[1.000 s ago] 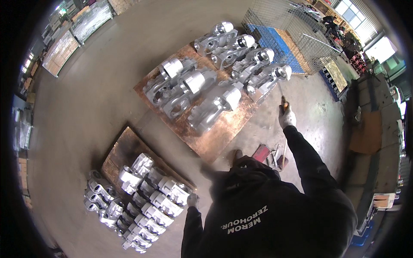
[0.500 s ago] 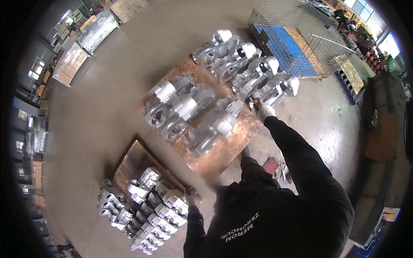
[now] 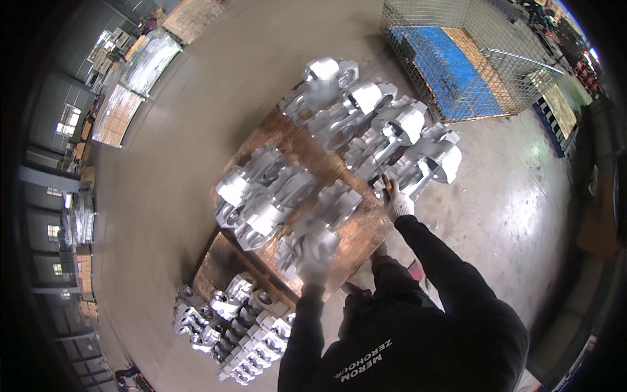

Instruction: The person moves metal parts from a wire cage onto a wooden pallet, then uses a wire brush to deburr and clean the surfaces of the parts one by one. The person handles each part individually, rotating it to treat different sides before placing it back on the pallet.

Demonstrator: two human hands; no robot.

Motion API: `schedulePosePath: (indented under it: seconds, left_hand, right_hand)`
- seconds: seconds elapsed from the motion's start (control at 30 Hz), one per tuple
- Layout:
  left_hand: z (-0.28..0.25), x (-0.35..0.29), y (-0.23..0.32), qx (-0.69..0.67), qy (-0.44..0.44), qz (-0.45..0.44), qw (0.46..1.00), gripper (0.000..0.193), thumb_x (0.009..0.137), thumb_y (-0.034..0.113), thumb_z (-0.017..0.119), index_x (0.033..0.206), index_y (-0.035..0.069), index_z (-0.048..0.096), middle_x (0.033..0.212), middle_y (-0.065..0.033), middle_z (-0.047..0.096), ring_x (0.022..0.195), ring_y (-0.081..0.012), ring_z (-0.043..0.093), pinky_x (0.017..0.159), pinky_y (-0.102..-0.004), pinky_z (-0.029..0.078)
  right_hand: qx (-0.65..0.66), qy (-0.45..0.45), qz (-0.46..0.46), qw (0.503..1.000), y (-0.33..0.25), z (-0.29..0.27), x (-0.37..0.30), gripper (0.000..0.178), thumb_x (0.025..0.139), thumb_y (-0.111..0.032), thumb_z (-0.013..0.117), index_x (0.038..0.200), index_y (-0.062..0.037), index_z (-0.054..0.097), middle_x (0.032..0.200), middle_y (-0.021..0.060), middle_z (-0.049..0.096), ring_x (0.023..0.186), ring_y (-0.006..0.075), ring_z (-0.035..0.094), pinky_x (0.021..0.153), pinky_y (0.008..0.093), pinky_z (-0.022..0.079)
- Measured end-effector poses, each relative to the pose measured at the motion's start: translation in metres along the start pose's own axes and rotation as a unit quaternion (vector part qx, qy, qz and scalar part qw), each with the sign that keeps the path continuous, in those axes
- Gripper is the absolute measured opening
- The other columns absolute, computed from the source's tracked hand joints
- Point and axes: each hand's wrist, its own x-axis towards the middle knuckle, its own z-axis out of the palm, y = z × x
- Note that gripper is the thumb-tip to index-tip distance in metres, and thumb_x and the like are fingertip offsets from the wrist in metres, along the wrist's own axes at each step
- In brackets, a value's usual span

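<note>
Left hand: The left hand (image 3: 313,287), blurred at the end of a black sleeve (image 3: 307,330), was near the closest silver metal casting (image 3: 307,247); its opening, and any contact, I could not tell.
Right hand: The white-gloved right hand (image 3: 400,206) was closed around a slim tool with an orange-brown handle (image 3: 388,185).
Tool's direction: It pointed away from the body, toward the bulky silver casting with a rounded end (image 3: 444,160); whether its tip touched was unclear.
Step in hand: Tool work at that right-hand casting, by my judgement.
Next move's demand: Probably a firm grip and a controlled tip among the close-set castings.
Desk: Both castings lay on the brown wooden-topped desk (image 3: 373,228), with others beyond.
Left of the body: Smaller silver castings (image 3: 258,349) crowded a dark brown wooden board (image 3: 222,261).
Farthest: A wire-mesh cage (image 3: 532,78) stood past the desk, around a blue panel (image 3: 434,68).
</note>
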Motion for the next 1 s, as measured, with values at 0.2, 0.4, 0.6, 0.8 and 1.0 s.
schedulePosePath:
  seconds: [0.2, 0.4, 0.6, 0.8, 1.0]
  left_hand:
    - [0.034, 0.041, -0.005, 0.092, -0.017, 0.096, 0.991, 0.057, 0.094, 0.047, 0.060, 0.133, 0.005, 0.060, 0.093, -0.0191, 0.073, 0.083, -0.0426, 0.071, 0.077, -0.0463, 0.057]
    - [0.044, 0.063, -0.003, 0.018, -0.184, -0.063, 0.981, 0.055, 0.091, 0.039, 0.065, 0.133, 0.005, 0.058, 0.130, -0.0250, 0.059, 0.125, -0.0447, 0.052, 0.103, -0.0536, 0.044]
    - [0.070, 0.059, -0.032, 0.148, -0.081, 0.079, 0.983, 0.040, 0.095, 0.043, 0.058, 0.110, 0.006, 0.062, 0.127, -0.0239, 0.057, 0.119, -0.0442, 0.053, 0.102, -0.0529, 0.042]
    - [0.069, 0.063, -0.034, 0.063, -0.099, 0.016, 0.993, 0.038, 0.095, 0.039, 0.057, 0.108, 0.004, 0.063, 0.121, -0.0248, 0.061, 0.117, -0.0439, 0.054, 0.102, -0.0544, 0.042]
    - [0.061, 0.069, -0.024, 0.035, -0.143, -0.019, 0.989, 0.041, 0.095, 0.038, 0.059, 0.114, 0.002, 0.067, 0.110, -0.0187, 0.068, 0.110, -0.0366, 0.062, 0.101, -0.0490, 0.044]
  right_hand:
    - [0.027, 0.186, -0.023, 0.982, 0.015, -0.060, 0.042, 0.043, 0.100, -0.037, 0.058, 0.133, -0.0132, 0.045, 0.074, 0.0232, 0.069, 0.066, 0.0448, 0.069, 0.057, 0.0567, 0.053]
    - [-0.035, 0.122, -0.032, 0.991, 0.020, -0.120, 0.126, 0.034, 0.099, -0.030, 0.056, 0.115, -0.0017, 0.049, 0.077, 0.0257, 0.070, 0.073, 0.0450, 0.070, 0.065, 0.0552, 0.054]
    - [-0.069, 0.081, -0.013, 0.994, -0.003, -0.109, 0.175, 0.034, 0.097, -0.028, 0.058, 0.115, -0.0005, 0.050, 0.090, 0.0294, 0.071, 0.085, 0.0456, 0.072, 0.074, 0.0541, 0.056]
    - [-0.020, 0.211, -0.012, 0.977, 0.004, -0.111, 0.160, 0.041, 0.101, -0.038, 0.055, 0.128, -0.0071, 0.047, 0.087, 0.0291, 0.070, 0.080, 0.0483, 0.070, 0.069, 0.0569, 0.054]
    - [-0.022, 0.207, -0.037, 0.977, -0.002, -0.139, 0.166, 0.045, 0.100, -0.040, 0.058, 0.131, -0.0091, 0.048, 0.090, 0.0298, 0.070, 0.086, 0.0517, 0.068, 0.075, 0.0584, 0.053]
